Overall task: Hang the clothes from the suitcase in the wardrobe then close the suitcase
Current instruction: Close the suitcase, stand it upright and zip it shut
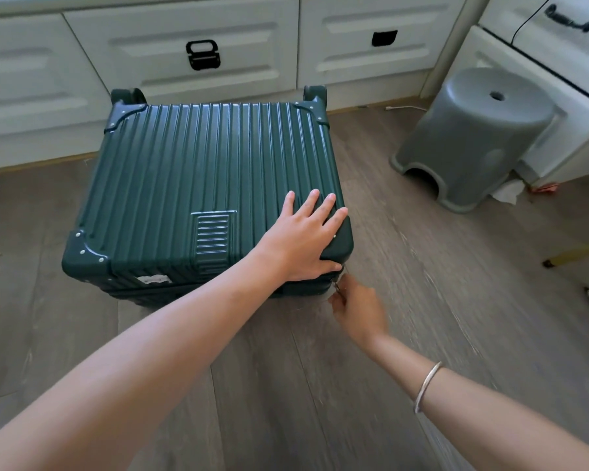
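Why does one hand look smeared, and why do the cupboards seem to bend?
Head view: the right hand at the zip pull is motion-blurred, while the left hand pressing the green suitcase is sharp; the wide-angle lens bows the cupboard drawers; soft daylight, no harsh glare.

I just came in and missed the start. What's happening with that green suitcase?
A person is closing the green suitcase, which lies flat on the wooden floor with its lid down. The left hand presses flat on the lid's near right corner, while the right hand pinches what looks like the zipper pull at that corner. No clothes are visible outside the case. A grey stool stands to the right, by the white drawers.
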Tool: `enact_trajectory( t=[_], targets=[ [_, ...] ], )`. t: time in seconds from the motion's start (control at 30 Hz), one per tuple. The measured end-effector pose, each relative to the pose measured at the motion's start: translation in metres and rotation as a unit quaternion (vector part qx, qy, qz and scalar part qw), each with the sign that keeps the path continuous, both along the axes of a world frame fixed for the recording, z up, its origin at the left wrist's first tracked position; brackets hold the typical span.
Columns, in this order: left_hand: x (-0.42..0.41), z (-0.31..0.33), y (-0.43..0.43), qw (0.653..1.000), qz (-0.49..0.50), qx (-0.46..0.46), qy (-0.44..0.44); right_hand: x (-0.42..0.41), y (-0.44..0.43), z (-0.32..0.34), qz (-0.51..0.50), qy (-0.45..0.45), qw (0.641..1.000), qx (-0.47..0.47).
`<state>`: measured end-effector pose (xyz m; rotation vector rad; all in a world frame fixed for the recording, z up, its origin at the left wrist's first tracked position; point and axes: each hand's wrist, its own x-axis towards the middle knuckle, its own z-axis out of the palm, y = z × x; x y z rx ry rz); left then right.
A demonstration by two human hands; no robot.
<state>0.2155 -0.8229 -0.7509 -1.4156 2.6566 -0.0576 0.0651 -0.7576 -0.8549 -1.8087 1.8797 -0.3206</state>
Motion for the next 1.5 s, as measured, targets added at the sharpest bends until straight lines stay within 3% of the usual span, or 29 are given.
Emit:
enact_trajectory(
  t=[0.23, 0.53, 0.67, 1.17, 1.37, 1.5],
  targets=[
    [-0.002, 0.002, -0.001, 1.0, -0.006, 0.001, -0.012, -0.015, -0.016, -0.004, -0.006, -0.023, 0.999, 0.027],
    [-0.002, 0.008, -0.011, 1.0, 0.001, 0.004, 0.004, -0.023, -0.018, 0.002, 0.024, 0.12, 0.988, -0.091],
    [-0.001, 0.015, -0.017, 1.0, 0.009, 0.011, 0.019, -0.01, -0.001, -0.001, 0.057, 0.112, 0.981, -0.145],
    [-0.009, -0.006, -0.003, 0.999, 0.027, -0.013, 0.032, 0.073, -0.009, 0.018, 0.188, 0.137, 0.972, -0.043],
    [0.07, -0.008, 0.022, 0.992, 0.092, -0.04, 0.078, 0.111, -0.01, 0.017, 0.24, 0.131, 0.961, -0.038],
    [0.118, -0.019, 0.036, 0.994, 0.053, -0.067, 0.067, 0.135, -0.007, 0.01, 0.285, 0.076, 0.955, -0.036]
  ],
)
